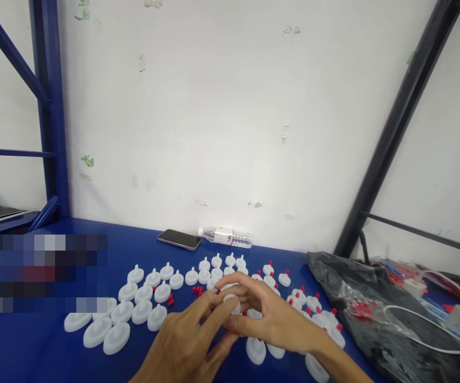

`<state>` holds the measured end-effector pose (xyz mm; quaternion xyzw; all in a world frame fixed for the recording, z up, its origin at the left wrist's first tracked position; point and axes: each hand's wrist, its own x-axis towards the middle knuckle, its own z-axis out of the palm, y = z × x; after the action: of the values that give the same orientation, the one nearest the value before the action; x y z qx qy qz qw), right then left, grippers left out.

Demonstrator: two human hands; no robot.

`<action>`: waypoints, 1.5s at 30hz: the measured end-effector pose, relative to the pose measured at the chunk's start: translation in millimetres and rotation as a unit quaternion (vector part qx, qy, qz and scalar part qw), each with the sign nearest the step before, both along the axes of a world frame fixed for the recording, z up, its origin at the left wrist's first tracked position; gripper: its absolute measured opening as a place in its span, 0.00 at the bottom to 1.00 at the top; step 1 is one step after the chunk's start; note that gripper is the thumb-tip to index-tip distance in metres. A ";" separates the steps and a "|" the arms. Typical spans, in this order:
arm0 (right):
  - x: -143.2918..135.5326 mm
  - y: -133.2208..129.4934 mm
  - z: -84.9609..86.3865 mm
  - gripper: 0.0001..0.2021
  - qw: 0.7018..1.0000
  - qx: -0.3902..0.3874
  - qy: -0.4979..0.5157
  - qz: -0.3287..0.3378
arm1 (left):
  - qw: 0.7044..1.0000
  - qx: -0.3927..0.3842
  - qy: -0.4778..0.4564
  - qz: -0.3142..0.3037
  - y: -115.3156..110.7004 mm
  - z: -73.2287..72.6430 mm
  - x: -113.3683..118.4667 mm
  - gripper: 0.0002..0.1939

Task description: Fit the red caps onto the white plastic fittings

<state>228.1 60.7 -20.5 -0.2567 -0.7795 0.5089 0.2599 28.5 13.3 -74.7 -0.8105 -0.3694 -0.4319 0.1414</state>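
In the middle of the head view, my two hands meet around a white plastic nozzle lid [233, 304]. My left hand [192, 331] has its fingers closed on the lid from the left. From the right, my right hand [270, 315] curls its thumb and fingers about the same lid; a speck of red shows by its fingertips. Several white nozzle lids with bare spouts [142, 312] stand to the left and behind. On the right are several white nozzle lids with red tips [313, 303]. Small loose red caps [198, 290] lie just beyond my left hand.
A phone [179, 239] and a clear plastic bottle [226, 236] lie along the wall on the blue table [106, 231]. At right, a black plastic bag [334, 271] carries a clear bag of red caps [361, 308] and a white cable [425, 344]. Part of the left side is pixelated.
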 end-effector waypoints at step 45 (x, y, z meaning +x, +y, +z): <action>19.6 32.4 -6.3 0.08 0.907 0.300 -0.186 -0.228 | 0.927 -0.259 0.226 0.149 15.2 -8.1 6.3 0.25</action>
<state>247.7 93.2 -26.8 -0.4271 -0.8498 0.1210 0.2842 34.7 28.5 -82.7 -0.8307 -0.5433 -0.0999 0.0688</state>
